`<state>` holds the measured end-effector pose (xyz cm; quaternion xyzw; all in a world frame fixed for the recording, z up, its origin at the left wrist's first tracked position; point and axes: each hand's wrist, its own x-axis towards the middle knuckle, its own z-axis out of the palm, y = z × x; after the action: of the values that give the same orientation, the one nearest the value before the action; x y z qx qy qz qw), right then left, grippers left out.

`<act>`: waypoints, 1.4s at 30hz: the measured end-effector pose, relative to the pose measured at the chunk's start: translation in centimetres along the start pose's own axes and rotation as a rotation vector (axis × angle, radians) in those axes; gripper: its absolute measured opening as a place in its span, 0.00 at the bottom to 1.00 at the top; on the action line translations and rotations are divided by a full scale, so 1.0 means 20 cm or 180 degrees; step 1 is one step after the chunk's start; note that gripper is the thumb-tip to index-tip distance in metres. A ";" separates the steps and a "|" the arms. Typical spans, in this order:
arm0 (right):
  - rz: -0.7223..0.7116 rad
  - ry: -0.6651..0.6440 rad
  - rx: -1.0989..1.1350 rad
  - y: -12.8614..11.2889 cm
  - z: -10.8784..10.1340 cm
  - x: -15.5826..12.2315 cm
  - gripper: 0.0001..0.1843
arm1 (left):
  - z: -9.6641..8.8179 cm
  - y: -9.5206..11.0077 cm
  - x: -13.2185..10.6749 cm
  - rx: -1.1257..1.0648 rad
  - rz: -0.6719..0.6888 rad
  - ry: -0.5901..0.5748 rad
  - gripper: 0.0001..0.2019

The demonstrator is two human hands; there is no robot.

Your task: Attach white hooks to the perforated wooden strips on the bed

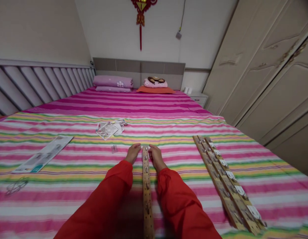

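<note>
Red sleeves (106,196) end in the left hand (133,153) and right hand (156,157), both half-curled either side of the far end of a hook strip (146,189) running straight ahead, any grip unclear.

The wooden strip (147,202) is cut off, its fittings (146,184) seemingly blurred.

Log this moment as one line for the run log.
left hand: beside far end of wooden hook strip | right hand: beside same end | nearby: more hook strips, plastic packaging on striped bedsheet
</note>
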<state>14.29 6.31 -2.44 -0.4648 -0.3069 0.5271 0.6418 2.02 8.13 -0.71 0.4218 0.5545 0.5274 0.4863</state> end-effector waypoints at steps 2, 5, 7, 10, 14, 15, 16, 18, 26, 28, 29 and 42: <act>0.0157 0.0011 0.0034 -0.01 0.00 -0.01 0.21 | -0.03 0.00 -0.04 -0.0128 -0.0013 0.0003 0.11; 0.0303 0.0033 0.0071 -0.04 0.01 -0.04 0.19 | -0.06 -0.01 -0.12 -0.0216 -0.0037 0.0005 0.10; 0.0361 0.0055 0.0074 -0.05 0.00 -0.07 0.17 | -0.08 -0.02 -0.18 -0.0227 -0.0034 0.0002 0.11; 0.0444 0.0102 0.0037 -0.07 -0.01 -0.12 0.12 | -0.11 -0.03 -0.28 -0.0228 0.0012 -0.0051 0.13; 0.0508 0.0176 -0.0055 -0.09 -0.04 -0.24 0.05 | -0.15 -0.03 -0.39 -0.0048 0.0046 -0.0075 0.17; 0.0512 0.0180 -0.0079 -0.10 -0.05 -0.28 0.03 | -0.17 -0.03 -0.41 0.0022 0.0056 -0.0060 0.18; 0.0511 0.0179 -0.0102 -0.11 -0.07 -0.32 0.02 | -0.18 -0.03 -0.44 0.0084 0.0065 -0.0042 0.18; 0.0503 0.0169 -0.0136 -0.12 -0.10 -0.42 0.03 | -0.20 -0.03 -0.50 0.0129 0.0079 -0.0013 0.18; 0.0177 0.0012 -0.0106 -0.14 -0.37 -1.02 0.19 | -0.33 -0.05 -0.93 0.0294 0.0131 0.0048 0.23; 0.0129 0.0031 -0.0090 -0.08 -0.46 -1.21 0.21 | -0.38 -0.08 -1.08 0.0180 0.0089 -0.0028 0.25; 0.0154 0.0085 -0.0113 -0.05 -0.51 -1.30 0.21 | -0.40 -0.11 -1.15 0.0077 -0.0004 -0.0072 0.26; 0.1509 -0.1515 0.0356 0.08 -0.67 -1.75 0.27 | -0.33 -0.14 -1.47 -0.1075 -0.1527 -0.0885 0.23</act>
<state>16.44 -30.93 -5.69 -0.3512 -0.3021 0.7714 0.4362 0.62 -22.03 -0.89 0.2605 0.4711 0.4196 0.7308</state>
